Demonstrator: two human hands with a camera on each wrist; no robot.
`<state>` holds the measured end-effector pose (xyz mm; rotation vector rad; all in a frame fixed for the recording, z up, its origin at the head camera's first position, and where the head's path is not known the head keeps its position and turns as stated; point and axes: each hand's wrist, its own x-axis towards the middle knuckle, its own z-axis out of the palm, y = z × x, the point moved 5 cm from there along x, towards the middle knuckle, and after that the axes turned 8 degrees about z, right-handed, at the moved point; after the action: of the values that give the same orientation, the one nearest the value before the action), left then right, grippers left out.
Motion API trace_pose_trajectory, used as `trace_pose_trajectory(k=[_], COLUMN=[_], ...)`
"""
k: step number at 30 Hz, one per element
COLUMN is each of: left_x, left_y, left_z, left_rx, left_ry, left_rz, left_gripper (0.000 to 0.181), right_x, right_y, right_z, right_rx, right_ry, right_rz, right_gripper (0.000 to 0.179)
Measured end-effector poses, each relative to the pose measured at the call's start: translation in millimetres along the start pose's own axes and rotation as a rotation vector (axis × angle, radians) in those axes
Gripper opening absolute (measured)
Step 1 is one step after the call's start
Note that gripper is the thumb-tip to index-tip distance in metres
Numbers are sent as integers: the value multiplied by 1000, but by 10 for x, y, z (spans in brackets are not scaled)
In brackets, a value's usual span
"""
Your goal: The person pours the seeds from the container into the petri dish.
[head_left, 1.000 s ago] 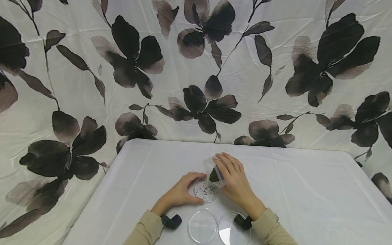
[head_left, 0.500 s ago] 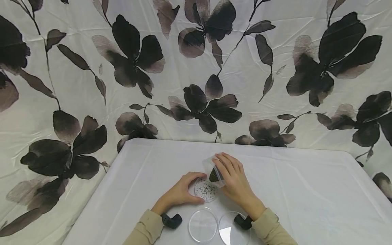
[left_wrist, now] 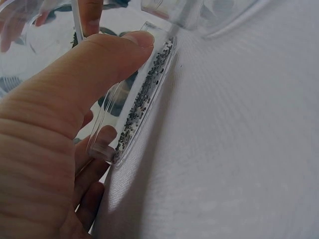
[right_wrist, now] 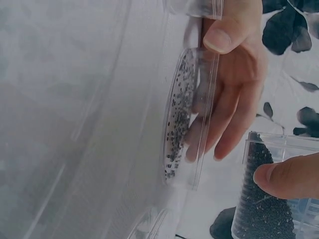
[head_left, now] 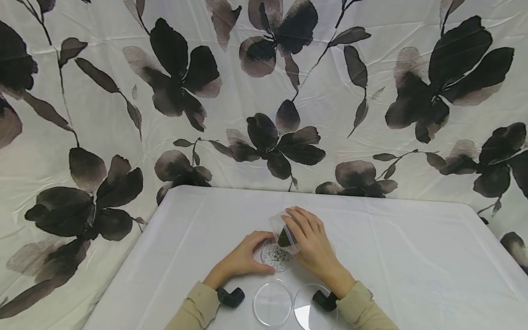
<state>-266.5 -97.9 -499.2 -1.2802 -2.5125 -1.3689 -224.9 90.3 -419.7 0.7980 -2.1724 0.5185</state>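
My left hand [head_left: 243,256] grips a clear petri dish [head_left: 275,261] by its sides, thumb at the near rim and fingers at the far side. Dark small granules lie scattered over the dish floor, also seen in the left wrist view. My right hand [head_left: 315,243] holds a clear plastic container [right_wrist: 279,142], tilted, above the dish's far right edge. Dark green granules [right_wrist: 264,209] are heaped along one side inside it, and my right thumb presses on its wall. Part of the dish is hidden beneath the container.
Two clear round dishes or lids, a left one [head_left: 254,306] and a right one [head_left: 295,306], lie side by side nearer to me. A clear rim shows partly behind my right hand. The white-covered table [head_left: 412,261] ends at a floral cloth [head_left: 264,91].
My right hand and the container have shifted slightly left, further over the petri dish. My left hand stays at the dish.
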Motion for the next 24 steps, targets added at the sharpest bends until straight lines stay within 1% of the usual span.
trace_pose_trajectory(k=[11, 18, 24], left_x=[-21, -19, 2], left_y=[7, 2, 0], left_z=[-20, -19, -9], left_rx=[13, -6, -22], left_ry=[7, -3, -13], left_rz=[22, -7, -12], left_gripper=[81, 82, 83], right_x=[4, -8, -13], right_y=[-37, 14, 72], right_z=[15, 20, -9], right_rx=[1, 4, 2], right_ry=[1, -2, 11], right_rz=[-3, 18, 29], right_gripper=[93, 92, 84])
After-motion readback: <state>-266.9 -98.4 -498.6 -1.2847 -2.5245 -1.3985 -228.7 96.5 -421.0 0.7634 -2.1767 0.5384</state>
